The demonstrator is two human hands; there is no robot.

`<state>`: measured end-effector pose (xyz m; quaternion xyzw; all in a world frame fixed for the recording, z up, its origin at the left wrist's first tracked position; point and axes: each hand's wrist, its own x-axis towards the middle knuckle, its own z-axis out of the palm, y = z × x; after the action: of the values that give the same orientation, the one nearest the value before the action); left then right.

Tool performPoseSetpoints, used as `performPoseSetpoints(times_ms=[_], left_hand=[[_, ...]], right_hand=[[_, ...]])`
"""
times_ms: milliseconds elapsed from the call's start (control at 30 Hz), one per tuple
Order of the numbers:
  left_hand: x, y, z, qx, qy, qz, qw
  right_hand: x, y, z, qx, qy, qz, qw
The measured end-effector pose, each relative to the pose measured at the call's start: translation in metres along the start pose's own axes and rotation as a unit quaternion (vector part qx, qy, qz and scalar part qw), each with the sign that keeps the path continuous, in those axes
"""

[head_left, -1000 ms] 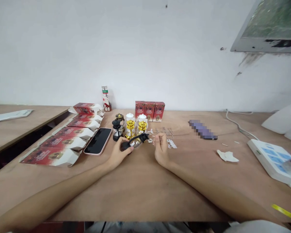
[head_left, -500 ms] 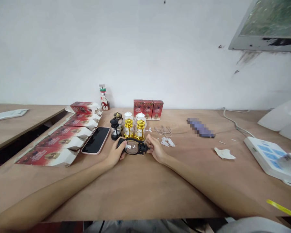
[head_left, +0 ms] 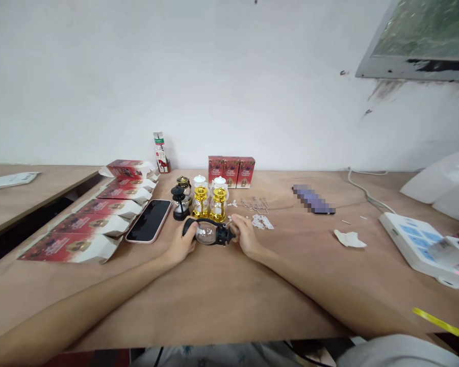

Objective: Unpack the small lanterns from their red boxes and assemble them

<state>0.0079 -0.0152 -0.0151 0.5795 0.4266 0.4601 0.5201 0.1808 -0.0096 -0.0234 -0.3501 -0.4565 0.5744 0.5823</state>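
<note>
A small black lantern (head_left: 208,232) with a clear globe lies on its side in the air just above the table. My left hand (head_left: 183,242) is wrapped round its base end. At the lantern's pointed top, my right hand (head_left: 245,237) is closed in a pinch, with a thin light-coloured wire (head_left: 228,221) at its fingertips. Beyond the hands stand a black lantern (head_left: 180,203), two gold lanterns (head_left: 201,202), two white lanterns (head_left: 219,182) and a bronze-black lantern (head_left: 183,184). Bent wires (head_left: 255,204) and small white pieces (head_left: 262,221) lie beyond my right hand.
Flattened red boxes (head_left: 63,241) with open flaps line the left side, beside a phone (head_left: 149,221). Three upright red boxes (head_left: 231,172) and a bottle (head_left: 161,154) stand near the wall. Rightward lie a purple-backed phone (head_left: 313,199), a paper scrap (head_left: 350,239) and a white device (head_left: 416,247).
My right hand has moved left to the lantern's top. The lantern has turned from tilted to level, its globe now facing me. In the last half second little has moved except the view.
</note>
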Motion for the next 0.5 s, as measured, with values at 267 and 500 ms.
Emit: performPoseSetpoints(times_ms=[267, 500], left_hand=[[-0.0014, -0.0003, 0.001, 0.0, 0.027, -0.009, 1.0], [-0.0036, 0.0045, 0.0045, -0.002, -0.017, -0.025, 1.0]], right_hand=[[0.0039, -0.0016, -0.0022, 0.006, -0.005, 0.047, 0.999], [0.0046, 0.0007, -0.0019, 0.008, -0.032, 0.086, 0.996]])
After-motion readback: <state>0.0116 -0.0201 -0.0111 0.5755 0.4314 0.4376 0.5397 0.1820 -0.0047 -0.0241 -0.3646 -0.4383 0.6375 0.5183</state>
